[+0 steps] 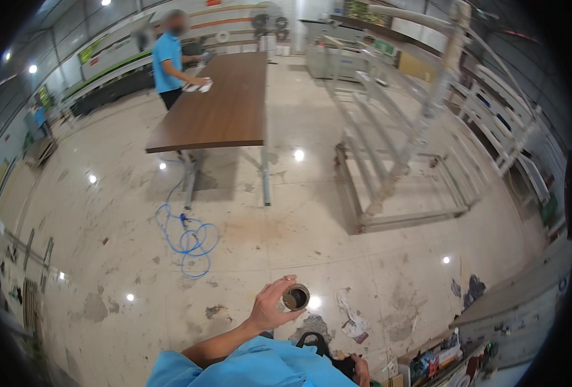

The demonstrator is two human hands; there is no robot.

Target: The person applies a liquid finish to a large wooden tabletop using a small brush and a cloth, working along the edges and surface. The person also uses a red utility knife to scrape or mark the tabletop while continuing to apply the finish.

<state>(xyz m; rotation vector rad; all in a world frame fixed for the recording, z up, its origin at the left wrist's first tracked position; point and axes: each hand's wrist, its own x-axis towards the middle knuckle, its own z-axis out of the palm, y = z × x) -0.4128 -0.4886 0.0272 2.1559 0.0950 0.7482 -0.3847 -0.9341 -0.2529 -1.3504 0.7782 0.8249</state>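
Note:
My left hand (272,307) is closed around a small round cup (297,297), its fingers wrapped along the side. The cup has an open top, and something dark shows inside it. My right hand (361,371) is only partly seen at the lower edge, beside a black strap-like thing (324,346) near my body. Its fingers are too hidden to make out.
Ahead stands a long brown table (224,103), where a person in a blue shirt (167,63) rests a hand on a white cloth (199,86). A blue hose (195,242) coils on the floor. Right are a metal rack (395,142), rags (353,317) and a cluttered bench (453,355).

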